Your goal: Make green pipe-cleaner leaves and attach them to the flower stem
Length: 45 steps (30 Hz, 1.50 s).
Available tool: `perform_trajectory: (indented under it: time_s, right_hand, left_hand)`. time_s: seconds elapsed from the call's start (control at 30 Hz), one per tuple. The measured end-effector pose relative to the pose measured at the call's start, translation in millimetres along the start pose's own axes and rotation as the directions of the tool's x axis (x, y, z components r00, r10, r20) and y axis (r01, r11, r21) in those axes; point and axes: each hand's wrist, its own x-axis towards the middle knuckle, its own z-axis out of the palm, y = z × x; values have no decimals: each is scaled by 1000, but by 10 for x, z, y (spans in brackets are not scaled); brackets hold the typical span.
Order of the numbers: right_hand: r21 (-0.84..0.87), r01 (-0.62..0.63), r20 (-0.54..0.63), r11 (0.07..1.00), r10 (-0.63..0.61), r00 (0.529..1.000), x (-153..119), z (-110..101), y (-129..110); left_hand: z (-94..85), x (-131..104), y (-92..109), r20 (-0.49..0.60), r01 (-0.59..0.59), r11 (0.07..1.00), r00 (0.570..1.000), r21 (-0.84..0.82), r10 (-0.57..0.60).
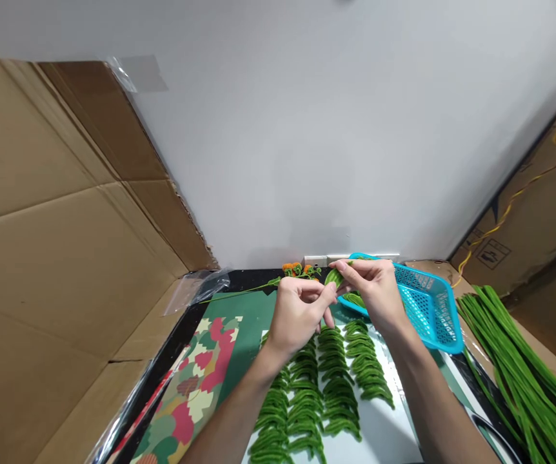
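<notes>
A green leaf-shaped piece (335, 278), fuzzy like pipe cleaner, is pinched between my two hands above the work surface. My left hand (300, 316) has thumb and index finger closed at its lower edge. From the right, my right hand (376, 288) grips its upper end with thumb and fingers. Below them, several columns of curved green fuzzy pieces (340, 386) lie on a white board (384, 432). A blue plastic basket (435, 309) with more green leaf pieces in it stands behind and beside my right hand.
Orange flowers on a green stem (295, 269) lie at the back near the wall. Long green fuzzy stems (515, 374) are bundled at the right. A patterned sheet (195, 386) covers the left of the green mat (246, 316). Cardboard (65, 225) walls the left side.
</notes>
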Motion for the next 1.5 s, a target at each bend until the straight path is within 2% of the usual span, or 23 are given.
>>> perform_trajectory:
  time_s: [0.17, 0.33, 0.43, 0.5, 0.57, 0.63, 0.7, 0.8, 0.87, 0.97, 1.03, 1.17, 1.37, 1.5]
  right_hand:
    - [54, 28, 3, 998, -29, 1000, 6, 15, 72]
    - [-31, 42, -63, 999, -44, 997, 1, 30, 131]
    - [-52, 52, -46, 997, -54, 997, -6, 22, 114]
    - [-105, 78, -17, 991, -80, 997, -14, 10, 94]
    - [-251, 130, 15, 959, -131, 991, -21, -6, 78]
    - [-464, 208, 71, 861, -198, 978, -27, -26, 69]
    - [-631, 292, 166, 718, -243, 956, -31, -43, 65]
    - [-719, 392, 340, 574, -202, 918, -40, -42, 63]
    - [-758, 420, 407, 500, -140, 902, -53, -15, 59]
    - [-862, 382, 377, 333, -81, 922, -70, 46, 48]
    - [-914, 343, 343, 217, -37, 938, -73, 76, 42]
    - [-948, 313, 316, 54, 60, 947, -69, 94, 57]
    - [-959, 271, 254, -84, 176, 951, -136, 187, 102]
    - [-954, 282, 253, -101, 234, 939, -212, 262, 65]
  left_hand:
    - [-100, 33, 12, 57, -50, 997, 997, 58, 46]
    - [-104, -6, 35, 64, -88, 980, 995, 176, 78]
    - [-87, -13, 20, 53, -89, 966, 995, 243, 79]
    - [-96, -1, 9, 38, -102, 943, 995, 316, 94]
    - [-125, 18, 11, 22, -127, 886, 991, 446, 130]
    - [-166, 33, 31, 26, -149, 796, 986, 587, 165]
    - [-206, 31, 67, 48, -171, 719, 981, 674, 188]
    - [-247, -5, 132, 54, -207, 648, 967, 733, 248]
    - [-270, -32, 163, 53, -218, 571, 955, 791, 291]
    - [-319, -38, 177, 77, -212, 424, 946, 881, 314]
    - [-360, -13, 168, 104, -201, 346, 955, 917, 279]
    - [-403, 62, 113, 179, -208, 293, 976, 933, 122]
    - [-231, 73, -8, 256, -254, 136, 967, 958, -3]
    - [-82, 5, -49, 284, -277, 123, 958, 953, -44]
